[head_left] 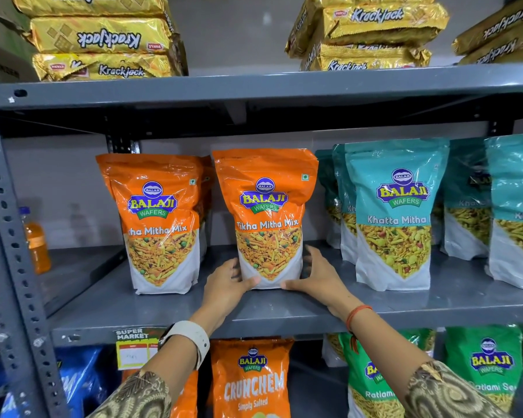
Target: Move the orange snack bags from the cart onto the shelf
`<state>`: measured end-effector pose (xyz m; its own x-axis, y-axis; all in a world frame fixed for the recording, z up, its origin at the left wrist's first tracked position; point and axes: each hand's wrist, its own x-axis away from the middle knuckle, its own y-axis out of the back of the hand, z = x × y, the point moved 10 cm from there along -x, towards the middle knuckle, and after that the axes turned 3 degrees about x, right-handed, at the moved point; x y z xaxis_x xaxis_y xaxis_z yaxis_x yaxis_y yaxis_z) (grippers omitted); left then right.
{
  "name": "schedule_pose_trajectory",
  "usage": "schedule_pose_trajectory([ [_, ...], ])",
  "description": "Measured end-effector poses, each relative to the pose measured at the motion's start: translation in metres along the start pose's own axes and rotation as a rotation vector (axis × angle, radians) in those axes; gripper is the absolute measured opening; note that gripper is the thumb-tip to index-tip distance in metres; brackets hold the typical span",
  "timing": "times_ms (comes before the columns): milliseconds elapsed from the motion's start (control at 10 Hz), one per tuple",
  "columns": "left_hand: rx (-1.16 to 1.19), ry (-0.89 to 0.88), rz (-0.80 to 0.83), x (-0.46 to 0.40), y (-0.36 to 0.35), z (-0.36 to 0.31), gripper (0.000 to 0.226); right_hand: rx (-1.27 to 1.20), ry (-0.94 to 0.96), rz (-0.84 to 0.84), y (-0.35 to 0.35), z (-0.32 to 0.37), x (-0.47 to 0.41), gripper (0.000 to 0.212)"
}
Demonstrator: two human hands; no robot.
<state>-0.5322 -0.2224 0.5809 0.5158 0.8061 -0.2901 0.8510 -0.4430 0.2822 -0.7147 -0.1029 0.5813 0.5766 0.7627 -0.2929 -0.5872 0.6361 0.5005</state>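
An orange Tikha Mitha Mix bag (266, 212) stands upright on the grey middle shelf (284, 312). My left hand (228, 286) cups its lower left corner and my right hand (316, 276) cups its lower right corner, thumbs touching the white base. A second orange bag (159, 218) of the same kind stands upright to its left, with another partly hidden behind it. The cart is out of view.
Several teal Khatta Mitha bags (396, 212) stand close on the right. An orange drink bottle (36, 239) sits at the far left of the shelf. Gold Krackjack packs (103, 40) fill the shelf above. An orange Crunchem bag (251, 378) and green bags (483, 366) fill the shelf below.
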Motion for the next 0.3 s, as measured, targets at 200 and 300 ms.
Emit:
schedule_pose_trajectory([
  [200,-0.064,0.035,-0.063,0.013,0.007,0.002,0.074,0.017,0.009,-0.050,0.007,0.006,0.019,0.111],
  [300,-0.101,0.043,-0.123,0.024,0.012,0.001,0.080,0.048,0.059,-0.075,0.008,0.012,0.029,0.103],
])
